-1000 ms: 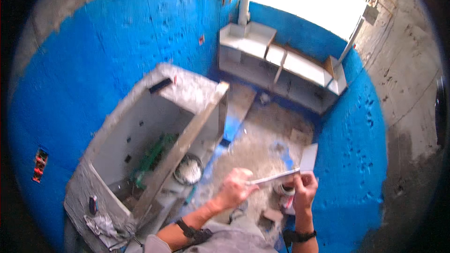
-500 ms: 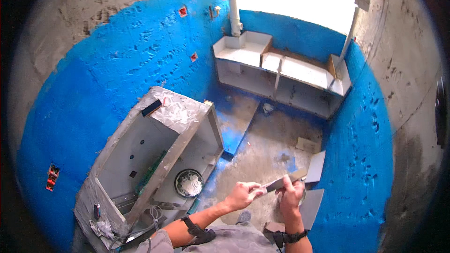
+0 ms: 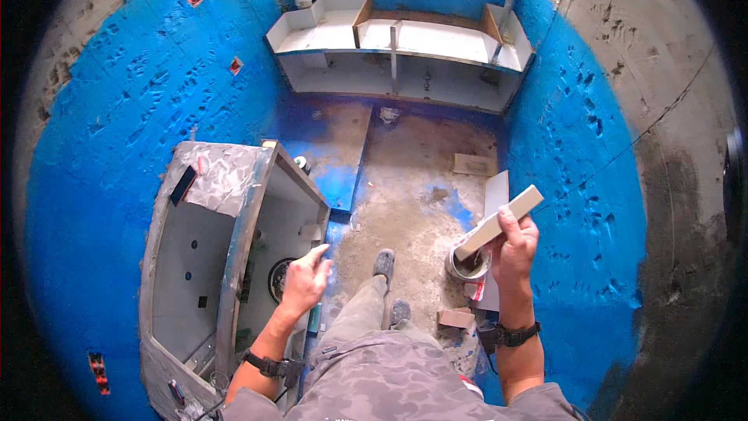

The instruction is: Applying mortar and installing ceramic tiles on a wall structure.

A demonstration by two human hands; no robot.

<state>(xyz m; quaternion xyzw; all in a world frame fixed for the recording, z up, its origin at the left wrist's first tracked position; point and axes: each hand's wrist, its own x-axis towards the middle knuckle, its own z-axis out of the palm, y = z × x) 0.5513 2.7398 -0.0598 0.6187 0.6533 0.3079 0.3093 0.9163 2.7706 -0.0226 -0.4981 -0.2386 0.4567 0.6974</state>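
My right hand (image 3: 514,253) grips a long, narrow, pale strip (image 3: 520,204), held at a slant over the floor. Below the strip's lower end is a white bucket (image 3: 453,269) with dark contents, partly hidden by my hand and the strip. My left hand (image 3: 304,284) is empty, fingers apart and partly bent, beside the open side of a grey-white box-like cabinet (image 3: 234,265). A round dark-rimmed pan (image 3: 276,277) lies inside that cabinet, partly hidden by the hand.
Blue-coated walls (image 3: 117,187) flank me. A low white compartmented unit (image 3: 413,35) spans the far wall. White boards (image 3: 496,191) lean at the right wall; a small brick-like block (image 3: 456,317) lies by my feet on the stained concrete floor (image 3: 397,179).
My left hand has let go of the strip and moved left. My right hand holds it more steeply. The view has shifted forward and down, showing my legs and shoes.
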